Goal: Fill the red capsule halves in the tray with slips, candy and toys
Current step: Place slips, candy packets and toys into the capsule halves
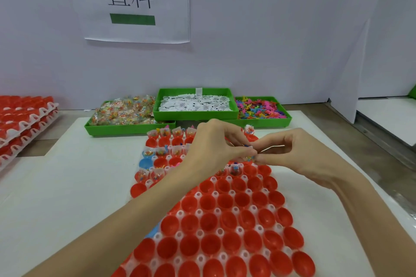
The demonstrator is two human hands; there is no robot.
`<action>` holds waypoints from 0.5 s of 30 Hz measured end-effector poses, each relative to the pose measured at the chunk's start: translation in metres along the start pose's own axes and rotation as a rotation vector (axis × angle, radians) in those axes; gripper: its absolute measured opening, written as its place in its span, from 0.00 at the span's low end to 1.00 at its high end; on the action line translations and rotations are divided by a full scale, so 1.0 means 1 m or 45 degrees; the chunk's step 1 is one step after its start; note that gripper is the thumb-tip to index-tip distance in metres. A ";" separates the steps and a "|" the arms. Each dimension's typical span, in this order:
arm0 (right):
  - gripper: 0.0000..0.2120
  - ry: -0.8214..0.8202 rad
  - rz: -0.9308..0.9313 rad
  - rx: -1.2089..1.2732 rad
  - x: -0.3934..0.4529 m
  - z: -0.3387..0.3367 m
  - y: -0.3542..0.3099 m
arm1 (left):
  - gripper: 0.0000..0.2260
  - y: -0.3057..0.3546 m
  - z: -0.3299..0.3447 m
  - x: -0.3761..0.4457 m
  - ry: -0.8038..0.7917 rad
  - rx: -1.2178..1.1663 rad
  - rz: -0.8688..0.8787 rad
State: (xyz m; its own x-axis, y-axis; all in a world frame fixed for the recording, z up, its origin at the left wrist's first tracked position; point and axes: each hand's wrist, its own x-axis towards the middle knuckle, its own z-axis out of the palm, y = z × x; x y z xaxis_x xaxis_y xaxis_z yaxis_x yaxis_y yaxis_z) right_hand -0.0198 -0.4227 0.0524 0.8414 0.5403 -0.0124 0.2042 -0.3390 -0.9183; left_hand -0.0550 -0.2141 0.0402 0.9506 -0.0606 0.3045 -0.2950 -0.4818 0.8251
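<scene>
Wall sign [136, 2]: one white sheet printed with "置料" in black above a solid green bar; hung well beyond the fingers.

Green bins: three, set in a row just beyond the fingertips. Candy bin [126, 117], to the left, heaped with clear-wrapped sweets. Slip bin [195, 105], in the middle and raised, filled with white printed slips; print too small to be read. Toy bin [261, 109], to the right, filled with small multicoloured plastic toys.

Tray [216, 211]: one white tray of red capsule halves, lying directly beneath both hands. Far rows are seen filled with packets; near rows are empty. A few blue halves [145, 162] are seen at its left edge. Part of the middle rows is hidden by the forearms.

Left hand [209, 150] and right hand [299, 155]: fingertips brought together, pinched on a small item [251, 153] held between them; its kind cannot be told.

Stacked trays [24, 119]: red halves, far left of the fingers; count cannot be told.
</scene>
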 end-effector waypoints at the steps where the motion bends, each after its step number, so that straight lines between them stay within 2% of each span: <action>1: 0.09 -0.001 0.010 -0.017 0.001 0.000 0.002 | 0.07 -0.002 0.002 0.001 -0.002 0.019 0.006; 6: 0.07 0.098 0.052 -0.051 0.006 0.005 0.009 | 0.07 -0.007 0.005 0.003 -0.075 0.157 -0.005; 10: 0.08 0.063 0.102 -0.061 0.007 0.005 0.013 | 0.08 -0.008 0.004 0.008 -0.174 0.218 -0.013; 15: 0.11 0.076 0.119 -0.141 0.008 0.009 0.017 | 0.06 -0.007 0.014 0.007 -0.191 0.382 0.105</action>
State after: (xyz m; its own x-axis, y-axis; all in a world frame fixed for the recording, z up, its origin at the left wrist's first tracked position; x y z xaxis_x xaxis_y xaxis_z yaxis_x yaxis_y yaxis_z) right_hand -0.0140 -0.4176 0.0334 0.8869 0.4567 -0.0693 0.1746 -0.4703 -0.8651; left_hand -0.0449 -0.2233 0.0296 0.9350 -0.2270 0.2726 -0.3509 -0.7042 0.6172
